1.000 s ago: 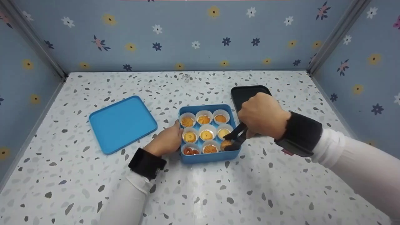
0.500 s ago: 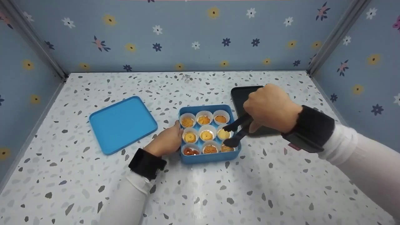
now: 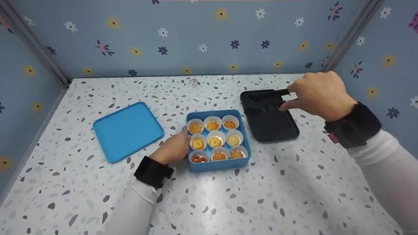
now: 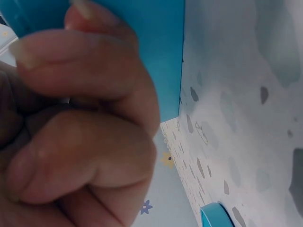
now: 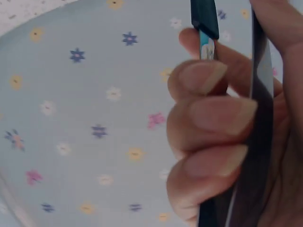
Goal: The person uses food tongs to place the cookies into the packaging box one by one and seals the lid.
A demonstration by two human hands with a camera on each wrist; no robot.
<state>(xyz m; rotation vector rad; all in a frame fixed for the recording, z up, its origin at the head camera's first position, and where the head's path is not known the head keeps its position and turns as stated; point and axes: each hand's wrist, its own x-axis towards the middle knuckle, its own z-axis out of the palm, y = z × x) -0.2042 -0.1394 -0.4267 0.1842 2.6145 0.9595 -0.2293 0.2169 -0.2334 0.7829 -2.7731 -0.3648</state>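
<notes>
Against the left side of a blue box [image 3: 218, 166] my left hand [image 3: 174, 147] holds the wall, with curled fingers [image 4: 90, 156] close up in the left wrist view. White paper cups [image 3: 233, 140] stand in rows inside the box, with cookies [image 3: 215, 142] in them. My right hand [image 3: 321, 94] grips black tongs [image 3: 266, 94] over the black tray [image 3: 274, 127], right of the box. The tongs' arms stand apart with nothing between them, dark against the tray. In the right wrist view, fingers wrap around the handles of the tongs.
A flat blue lid-like tray [image 3: 129, 132] lies at the left on the speckled table [image 3: 209, 202]. Flower-patterned walls [image 3: 202, 32] enclose the back and both sides.
My right hand has carried the tongs up and right, from the box's front right cookie to above the black tray. The cookie stays in its cup. The left hand stays at the box.
</notes>
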